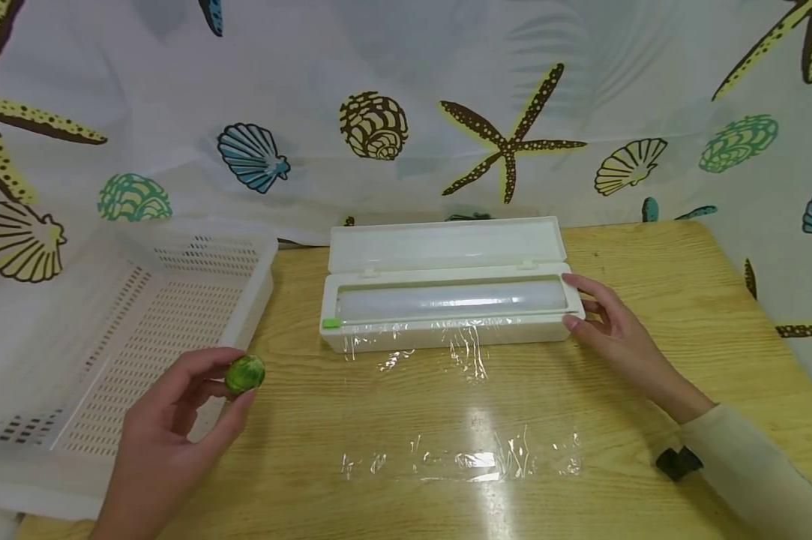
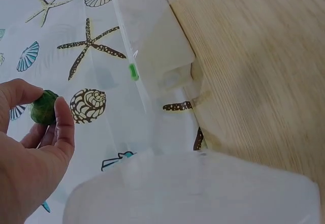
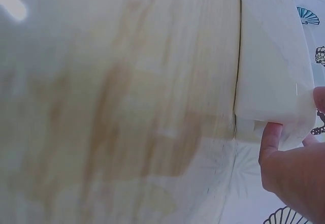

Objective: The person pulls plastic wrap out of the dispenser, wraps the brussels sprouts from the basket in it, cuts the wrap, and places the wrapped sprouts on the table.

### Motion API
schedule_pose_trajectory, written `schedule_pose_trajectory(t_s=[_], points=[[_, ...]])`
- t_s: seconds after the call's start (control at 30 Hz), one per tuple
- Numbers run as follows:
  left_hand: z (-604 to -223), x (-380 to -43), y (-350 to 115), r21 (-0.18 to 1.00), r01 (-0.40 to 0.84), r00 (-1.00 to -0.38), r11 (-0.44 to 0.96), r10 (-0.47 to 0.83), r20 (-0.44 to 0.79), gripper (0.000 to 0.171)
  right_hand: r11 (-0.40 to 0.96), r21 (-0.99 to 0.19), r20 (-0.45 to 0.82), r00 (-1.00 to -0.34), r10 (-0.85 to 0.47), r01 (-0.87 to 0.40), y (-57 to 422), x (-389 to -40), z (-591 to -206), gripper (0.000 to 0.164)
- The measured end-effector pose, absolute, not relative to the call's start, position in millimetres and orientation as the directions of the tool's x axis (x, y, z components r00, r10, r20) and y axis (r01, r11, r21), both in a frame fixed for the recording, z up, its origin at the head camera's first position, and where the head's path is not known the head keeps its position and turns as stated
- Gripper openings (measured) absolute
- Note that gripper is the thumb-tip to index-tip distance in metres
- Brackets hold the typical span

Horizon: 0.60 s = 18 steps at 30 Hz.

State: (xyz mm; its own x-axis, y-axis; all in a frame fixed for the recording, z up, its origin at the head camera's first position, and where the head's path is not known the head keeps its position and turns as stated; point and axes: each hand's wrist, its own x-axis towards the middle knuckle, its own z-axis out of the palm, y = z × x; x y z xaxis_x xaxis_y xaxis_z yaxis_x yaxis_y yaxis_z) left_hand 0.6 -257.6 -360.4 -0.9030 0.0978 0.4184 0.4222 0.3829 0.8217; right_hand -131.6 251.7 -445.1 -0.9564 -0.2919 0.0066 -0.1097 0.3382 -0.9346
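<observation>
My left hand [image 1: 169,442] pinches a small round Brussels sprout [image 1: 245,373] between thumb and fingers, over the right rim of the white basket. In the left wrist view the green sprout [image 2: 43,107] sits at the fingertips. A white cling film dispenser [image 1: 446,334] lies at the middle of the table with its lid [image 1: 446,246] raised. Inside rests a roll of cling film [image 1: 406,301], and a clear sheet of film [image 1: 459,457] stretches from it toward me over the tabletop. My right hand [image 1: 621,337] grips the dispenser's right end, thumb in front and fingers behind.
A white perforated basket [image 1: 244,315] takes up the left of the wooden table [image 1: 648,277]. A green slider [image 1: 331,323] sits at the dispenser's left front corner. Behind hangs a white cloth [image 1: 432,60] printed with shells and starfish. A black clip-like item [image 1: 678,463] is by the right sleeve.
</observation>
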Motion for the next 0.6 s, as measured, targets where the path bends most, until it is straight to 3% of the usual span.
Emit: schedule_pose_trajectory(t_s=[0.33,0.6], points=[[-380,-2,-228,0.824,0.491,-0.871,0.282,0.189,0.454,0.066,0.331,-0.937,0.014,-0.956,-0.294,-0.115,252,-132,-448,0.062],[-395,-6,-202,0.808,0.518,-0.851,0.282,0.265,0.453,0.062,0.346,-0.93,0.019,-0.955,-0.296,-0.126,252,-132,-447,0.062]])
